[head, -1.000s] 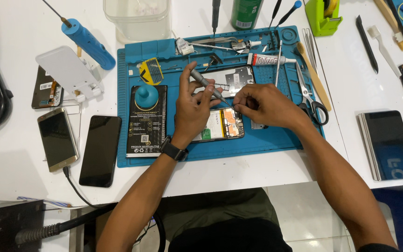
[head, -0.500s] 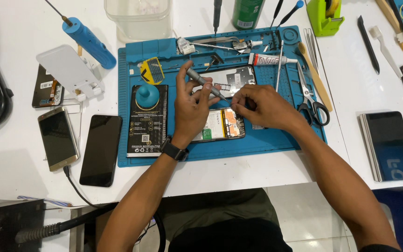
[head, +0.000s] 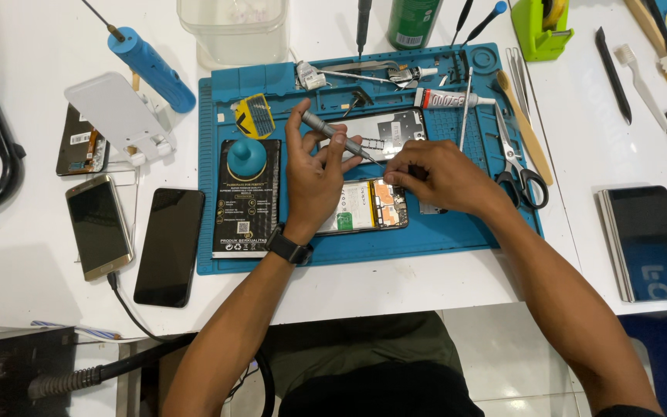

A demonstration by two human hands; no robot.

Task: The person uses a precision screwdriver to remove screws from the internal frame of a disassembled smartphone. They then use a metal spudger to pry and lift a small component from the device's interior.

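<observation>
Counter: a white counter (head: 395, 286) carried a blue rubber repair mat (head: 441, 235), seen from above, with loose phones and tools lying around it.
Mat: tweezers, a glue tube and black-handled scissors (head: 520, 166) lay along its far and right parts; a black battery pack with a blue suction cup on it (head: 247, 193) lay at its left.
Opened phone: a back-off smartphone showing its white battery and orange-taped board (head: 364, 208) lay near the mat's middle, partly under both hands; a silver metal phone frame (head: 384, 131) lay just beyond it.
Left hand: the left hand (head: 314, 174), a black watch on its wrist, had its fingers pinching a slim grey precision screwdriver (head: 337, 137), held tilted, its tip pointing down toward the right hand.
Right hand: the right hand (head: 441, 176) rested on the phone's right end, its fingers pressed together at the screwdriver tip; whether they pinched a screw could not be told.
Step in hand: probably working a small screw at the phone's board.
Next move: likely called for a steady tip and a braced phone.
</observation>
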